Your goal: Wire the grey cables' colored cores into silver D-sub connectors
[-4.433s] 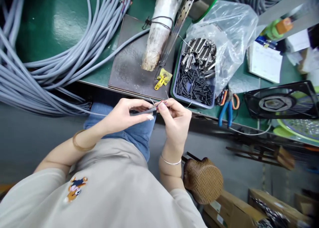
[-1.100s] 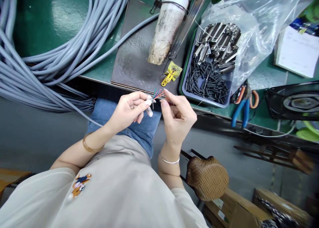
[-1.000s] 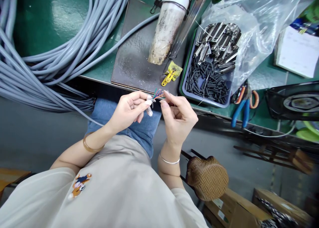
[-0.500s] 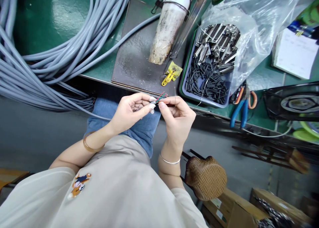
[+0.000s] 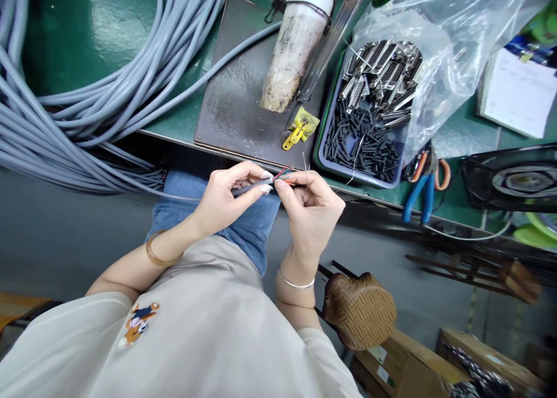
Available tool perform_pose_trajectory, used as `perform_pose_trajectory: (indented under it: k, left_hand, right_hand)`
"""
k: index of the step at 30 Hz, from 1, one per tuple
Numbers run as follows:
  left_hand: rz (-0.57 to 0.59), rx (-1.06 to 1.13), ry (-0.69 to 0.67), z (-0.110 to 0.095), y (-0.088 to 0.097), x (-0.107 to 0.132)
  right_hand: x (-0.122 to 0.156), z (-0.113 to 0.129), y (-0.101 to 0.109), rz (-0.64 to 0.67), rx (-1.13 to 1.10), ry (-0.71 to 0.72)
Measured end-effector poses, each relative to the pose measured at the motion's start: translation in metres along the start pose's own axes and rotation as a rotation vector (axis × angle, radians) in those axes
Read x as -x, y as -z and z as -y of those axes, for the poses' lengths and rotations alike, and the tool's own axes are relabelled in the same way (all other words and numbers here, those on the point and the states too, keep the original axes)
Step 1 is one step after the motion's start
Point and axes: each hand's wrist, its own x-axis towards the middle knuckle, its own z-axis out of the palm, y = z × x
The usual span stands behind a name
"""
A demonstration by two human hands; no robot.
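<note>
My left hand [image 5: 230, 195] pinches a grey cable [image 5: 246, 188] close to its stripped end, between thumb and fingertips. From that end fan out thin coloured wires [image 5: 284, 173], with red, green and orange among them. My right hand [image 5: 310, 203] is closed on some of these wires, its thumb and forefinger almost touching the left fingertips. A fine bare strand [image 5: 305, 163] rises above the right fingers. Both hands are over my lap, just in front of the bench edge. Exactly which wires the right fingers hold is partly hidden.
Coiled grey cables [image 5: 130, 96] cover the bench's left. On a dark board [image 5: 243, 84] lie a yellow clip [image 5: 296, 136] and a dirty white tube [image 5: 291, 50]. A bin [image 5: 319, 154] holds connectors and black sleeves. Pliers [image 5: 420, 195], papers [image 5: 517, 93] and a stool [image 5: 361, 311] are rightward.
The coloured wires have shifted in my fingers and now lean further right. More of the grey cable shows along my left hand. Both hands stay in nearly the same place.
</note>
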Motion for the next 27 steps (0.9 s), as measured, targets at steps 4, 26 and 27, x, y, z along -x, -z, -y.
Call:
perform_pose_trajectory:
  k: [4,26,27]
  left_hand:
    - [-0.005,-0.064,-0.018,0.001,0.000,0.000]
    - [0.273,0.293,0.309,-0.007,0.009,-0.005]
    - [0.272,0.291,0.312,-0.008,0.009,-0.005]
  right_hand:
    - [-0.002,0.002,-0.001,0.023,-0.001,-0.020]
    - [-0.007,-0.002,0.002,0.093,-0.218,-0.077]
    - [-0.007,-0.002,0.001,0.084,-0.230,-0.080]
